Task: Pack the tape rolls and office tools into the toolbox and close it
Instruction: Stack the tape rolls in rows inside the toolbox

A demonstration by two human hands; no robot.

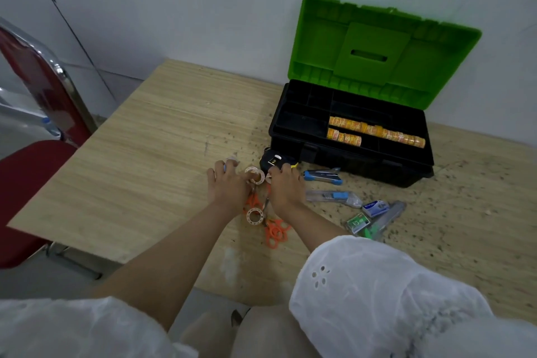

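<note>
Toolbox's point(363, 161) long axis runs left-right, lid point(374, 38) upright; stapler point(322, 177) lies parallel.

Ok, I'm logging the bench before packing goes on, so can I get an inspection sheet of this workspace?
Surface: wooden table, dark specks across its right part.
Job's things: toolbox open, lid up, two rows of tape rolls inside; loose rolls, scissors, tape measure, stapler, cutter, staple boxes on the table.
Clutter: nothing seen beyond the specks.
Hands: left hand spread over loose rolls; right hand curled at the tape measure, grip unclear.
Cables: nothing seen.
Surroundings: wall behind; red chair at left.
</note>
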